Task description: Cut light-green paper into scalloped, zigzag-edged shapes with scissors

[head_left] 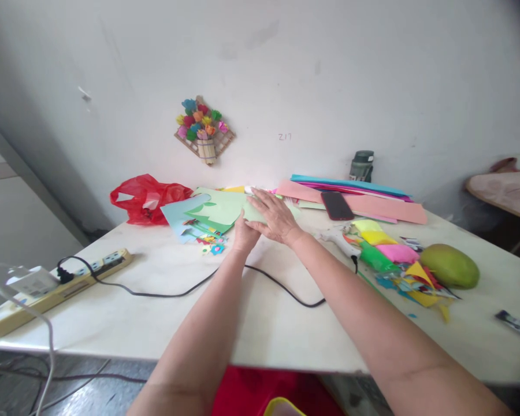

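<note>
My right hand (pixel 275 216) reaches over the light green paper (pixel 223 205) near the back of the table, palm down with its fingers spread. Just left of it and touching it, my left hand (pixel 245 232) rests at the paper's near edge; its fingers are mostly hidden, so I cannot make out what it holds. Left of the hands lie a light blue sheet (pixel 173 215) and small colourful paper cutouts (pixel 217 249). A white glue gun (pixel 340 240) lies to the right of my hands.
A red plastic bag (pixel 145 199) and a power strip (pixel 82 277) stand left, with a black cable crossing the table (pixel 286 341). Rightward are a phone (pixel 337 206), coloured paper sheets (pixel 385 208), clay packets (pixel 396 253), scraps and a green mango (pixel 449 266).
</note>
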The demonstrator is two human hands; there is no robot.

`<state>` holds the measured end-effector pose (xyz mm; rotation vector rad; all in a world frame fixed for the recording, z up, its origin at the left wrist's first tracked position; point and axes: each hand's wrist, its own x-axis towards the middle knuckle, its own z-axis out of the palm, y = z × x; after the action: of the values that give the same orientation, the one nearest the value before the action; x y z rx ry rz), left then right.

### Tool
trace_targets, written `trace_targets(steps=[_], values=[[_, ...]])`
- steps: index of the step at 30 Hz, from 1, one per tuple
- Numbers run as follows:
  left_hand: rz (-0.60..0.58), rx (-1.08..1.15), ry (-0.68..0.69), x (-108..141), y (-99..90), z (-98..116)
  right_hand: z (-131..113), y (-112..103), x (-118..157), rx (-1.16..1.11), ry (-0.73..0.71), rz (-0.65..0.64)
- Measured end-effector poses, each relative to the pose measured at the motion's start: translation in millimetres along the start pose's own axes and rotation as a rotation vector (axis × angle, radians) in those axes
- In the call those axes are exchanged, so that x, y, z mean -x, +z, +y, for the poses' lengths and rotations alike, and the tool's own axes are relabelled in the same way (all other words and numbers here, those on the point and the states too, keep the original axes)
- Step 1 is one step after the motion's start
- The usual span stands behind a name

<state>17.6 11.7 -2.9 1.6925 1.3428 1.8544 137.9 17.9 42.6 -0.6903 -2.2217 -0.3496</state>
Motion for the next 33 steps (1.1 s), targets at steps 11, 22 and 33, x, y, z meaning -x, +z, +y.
trace_targets(steps=[11, 22, 33], values=[[-0.008, -0.149, 0.106, -4.7, -2.0, -5.6, 6.1, 13.0, 13.5, -0.212, 0.13, 0.066], [0.047, -0.166, 0.172, -2.0, 0.9, -4.5, 9.9, 32.5, 18.7, -0.742, 0.725, 0.306], [-0.036, -0.1, 0.203, 0.9, -10.2, 8.0, -6.5, 30.1, 17.1, -1.204, 1.006, 0.278]])
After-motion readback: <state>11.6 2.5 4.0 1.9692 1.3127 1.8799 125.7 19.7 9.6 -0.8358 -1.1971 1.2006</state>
